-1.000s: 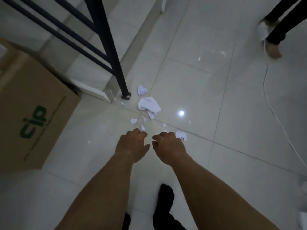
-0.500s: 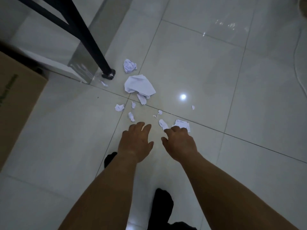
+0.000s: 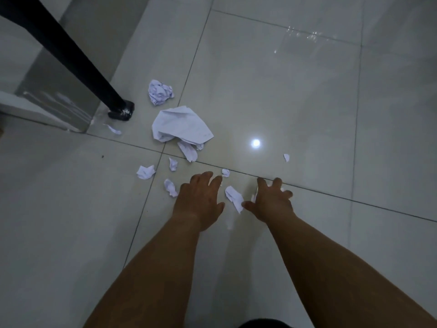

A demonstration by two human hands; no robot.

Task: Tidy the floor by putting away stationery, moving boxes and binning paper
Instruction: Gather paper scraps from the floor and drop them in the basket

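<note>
Paper's light, soft and skids on the glossy floor, so I'd pinch small bits by an edge and scoop the big sheet at its bunched middle. Count: 1 crumpled ball, 1 big sheet, approx 9 small scraps, all on tiles nr the black leg. Left hand & right hand hover w/ fingers splayed, gripping nothing, either side of a torn scrap.
</note>
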